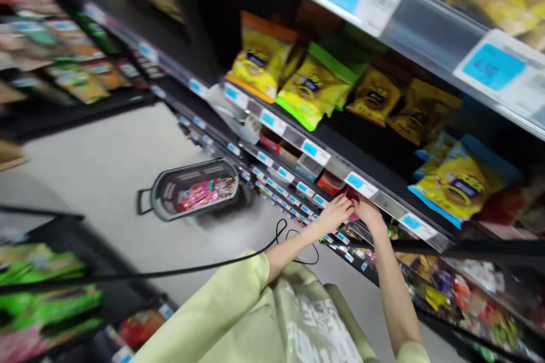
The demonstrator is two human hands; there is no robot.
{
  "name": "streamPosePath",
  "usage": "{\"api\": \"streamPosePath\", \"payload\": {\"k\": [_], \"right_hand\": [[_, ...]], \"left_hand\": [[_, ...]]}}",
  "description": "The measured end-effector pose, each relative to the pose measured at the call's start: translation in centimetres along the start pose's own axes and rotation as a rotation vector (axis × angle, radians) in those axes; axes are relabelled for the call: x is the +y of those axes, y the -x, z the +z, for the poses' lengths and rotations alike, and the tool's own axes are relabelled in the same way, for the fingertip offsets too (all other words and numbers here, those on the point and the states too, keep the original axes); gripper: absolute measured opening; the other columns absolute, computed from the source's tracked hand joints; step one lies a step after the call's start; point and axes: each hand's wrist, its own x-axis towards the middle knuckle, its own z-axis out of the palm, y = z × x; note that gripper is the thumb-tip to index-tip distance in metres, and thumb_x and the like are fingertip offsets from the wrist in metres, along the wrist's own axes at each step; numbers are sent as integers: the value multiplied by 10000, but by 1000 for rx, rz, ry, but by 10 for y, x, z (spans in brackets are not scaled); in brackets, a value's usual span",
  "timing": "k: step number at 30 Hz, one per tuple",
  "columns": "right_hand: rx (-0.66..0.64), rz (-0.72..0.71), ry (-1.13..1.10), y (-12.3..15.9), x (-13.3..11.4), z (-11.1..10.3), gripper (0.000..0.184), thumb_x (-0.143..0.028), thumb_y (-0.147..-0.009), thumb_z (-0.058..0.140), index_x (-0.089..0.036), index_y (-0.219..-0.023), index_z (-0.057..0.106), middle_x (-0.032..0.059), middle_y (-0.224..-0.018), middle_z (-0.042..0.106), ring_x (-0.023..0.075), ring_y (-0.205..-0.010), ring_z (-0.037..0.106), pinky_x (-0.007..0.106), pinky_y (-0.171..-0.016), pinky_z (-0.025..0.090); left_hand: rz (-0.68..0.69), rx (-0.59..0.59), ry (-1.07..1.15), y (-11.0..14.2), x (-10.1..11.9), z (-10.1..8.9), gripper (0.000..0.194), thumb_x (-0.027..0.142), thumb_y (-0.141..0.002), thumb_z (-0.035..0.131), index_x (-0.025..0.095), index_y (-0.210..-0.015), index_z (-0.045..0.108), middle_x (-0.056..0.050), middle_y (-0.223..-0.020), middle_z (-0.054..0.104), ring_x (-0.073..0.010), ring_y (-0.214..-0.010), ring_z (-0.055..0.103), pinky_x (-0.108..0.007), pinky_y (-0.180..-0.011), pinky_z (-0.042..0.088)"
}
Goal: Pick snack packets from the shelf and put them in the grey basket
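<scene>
My left hand (pixel 338 213) reaches into a lower shelf, its fingers bent over a small pink packet (pixel 353 216). Beside it, my right hand (pixel 367 211) is curled at the same packet, with its fingertips partly hidden under the shelf edge above. What is printed on the packet is too blurred to read. A red box (pixel 330 182) sits just left of my hands on that shelf. Above, yellow snack bags (pixel 307 86) with green, orange and blue edges stand on a black shelf (pixel 361 139).
A grey shopping basket (pixel 158 195) with pink packets in it stands on the pale floor (pixel 97 153). A black cord (pixel 179 270) crosses in front of my left arm. Price tags line the shelf edges (pixel 360 184). Racks of green packages (pixel 46 278) stand at left.
</scene>
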Motion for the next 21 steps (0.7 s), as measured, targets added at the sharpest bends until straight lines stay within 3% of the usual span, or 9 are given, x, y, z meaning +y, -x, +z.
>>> {"api": "streamPosePath", "payload": {"k": [3, 6, 9, 11, 16, 21], "right_hand": [[63, -115, -41, 8, -1, -10, 401, -257, -1021, 371, -112, -1244, 672, 201, -1152, 753, 311, -1051, 725, 409, -967, 529], [201, -200, -149, 22, -14, -17, 437, -369, -1036, 396, -135, -1317, 635, 195, -1192, 731, 312, -1071, 702, 446, -975, 532], [307, -324, -252, 37, -42, -17, 435, -427, -1032, 431, -153, -1289, 649, 199, -1294, 669, 332, -1188, 622, 515, -1035, 497], [312, -421, -334, 45, -69, -12, 398, -417, -1030, 458, -176, -1283, 650, 184, -1375, 618, 325, -1262, 565, 535, -1078, 468], [91, -586, -560, 51, -143, 17, 339, -377, -1019, 508, -222, -1288, 644, 148, -1400, 610, 275, -1305, 560, 503, -1121, 458], [-319, -547, -558, 43, -179, 88, 397, -401, -966, 493, -205, -1265, 667, 157, -1284, 704, 285, -1203, 673, 473, -1051, 535]], "left_hand": [[-39, 38, -30, 8, 7, -7, 250, 126, -921, 549, 109, -1156, 633, -164, -1264, 625, -290, -1310, 532, -464, -1258, 319], [-102, 104, -19, 33, 18, -13, 430, 171, -914, 558, 97, -1338, 544, -195, -1465, 508, -325, -1441, 411, -463, -1276, 289], [-190, 137, -18, 72, 30, -17, 427, 172, -940, 509, 118, -1364, 514, -193, -1473, 496, -316, -1420, 427, -447, -1240, 344], [-252, 132, -16, 102, 35, -16, 396, 179, -950, 505, 136, -1343, 520, -181, -1443, 522, -306, -1366, 469, -438, -1187, 399], [-368, -28, 38, 182, 23, -12, 216, 224, -956, 559, 188, -1165, 603, -110, -1159, 685, -268, -1128, 621, -379, -980, 506], [-680, -251, 78, 262, -7, -20, 177, 256, -956, 599, 207, -1118, 648, -92, -1046, 741, -261, -974, 711, -354, -822, 539]]}}
